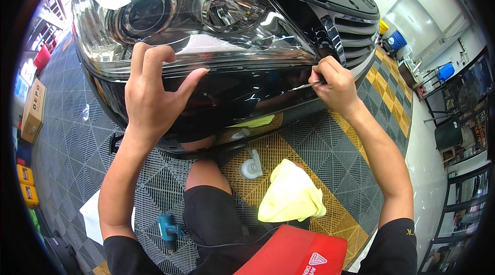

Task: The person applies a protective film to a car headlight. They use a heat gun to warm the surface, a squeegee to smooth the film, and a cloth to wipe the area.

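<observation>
The car's headlight (193, 17) fills the upper part of the head view, with the glossy black bumper (232, 92) below it. My left hand (154, 81) is at the headlight's lower left edge. Its fingers are bent and the thumb stretches out to the right, with nothing between them. At the headlight's lower right corner, my right hand (334, 81) is closed in a pinch. From it a slim, pointed, silvery tool (304, 87) sticks out leftward along the bumper; its exact kind is hard to make out. The ribbed grille (353, 35) lies just right of that hand.
A yellow cloth (291, 192) drapes near my knees. Close by are a white caster-like part (251, 165), a teal heat gun (167, 231), and a red box or bag (304, 252). A white sheet (95, 218) and a cardboard box (33, 110) are at left, on the tiled floor (82, 156).
</observation>
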A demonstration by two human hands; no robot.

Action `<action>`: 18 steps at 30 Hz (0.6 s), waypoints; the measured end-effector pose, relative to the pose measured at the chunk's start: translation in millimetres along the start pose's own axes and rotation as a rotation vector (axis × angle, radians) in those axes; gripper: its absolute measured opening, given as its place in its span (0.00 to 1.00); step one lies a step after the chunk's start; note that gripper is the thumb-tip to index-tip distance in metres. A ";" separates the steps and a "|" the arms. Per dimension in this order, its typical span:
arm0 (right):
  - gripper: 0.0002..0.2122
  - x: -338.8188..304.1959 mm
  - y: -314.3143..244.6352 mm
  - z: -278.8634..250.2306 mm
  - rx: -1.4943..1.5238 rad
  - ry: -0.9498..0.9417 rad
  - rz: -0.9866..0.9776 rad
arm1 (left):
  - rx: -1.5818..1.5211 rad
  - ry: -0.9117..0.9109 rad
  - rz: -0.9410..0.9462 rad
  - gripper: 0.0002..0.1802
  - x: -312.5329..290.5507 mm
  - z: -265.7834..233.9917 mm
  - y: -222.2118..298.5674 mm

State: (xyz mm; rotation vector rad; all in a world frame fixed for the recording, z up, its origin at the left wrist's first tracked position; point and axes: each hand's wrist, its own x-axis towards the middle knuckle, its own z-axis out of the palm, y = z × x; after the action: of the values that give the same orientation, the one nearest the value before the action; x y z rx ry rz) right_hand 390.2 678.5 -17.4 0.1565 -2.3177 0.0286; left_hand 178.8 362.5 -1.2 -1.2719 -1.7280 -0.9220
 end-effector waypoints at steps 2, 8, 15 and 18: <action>0.08 -1.9 -1.3 0.7 0.005 -0.006 0.011 | 0.005 -0.003 -0.001 0.28 -0.4 -0.9 -0.3; 0.08 -11.1 -14.8 -5.1 0.044 0.003 0.109 | 0.010 -0.006 -0.007 0.29 0.2 -1.5 1.9; 0.06 -81.7 -131.5 13.1 0.855 0.059 0.881 | -0.085 0.003 0.082 0.21 -2.2 -7.7 4.2; 0.04 -117.5 -172.0 35.1 1.058 0.150 1.093 | -0.296 -0.102 0.255 0.13 0.9 -14.8 5.0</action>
State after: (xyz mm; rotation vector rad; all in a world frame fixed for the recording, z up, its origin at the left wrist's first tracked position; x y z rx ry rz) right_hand 465.1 517.6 -132.0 -0.5757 -1.7367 1.7076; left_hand 186.0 350.9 6.4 -1.7145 -1.4957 -0.9991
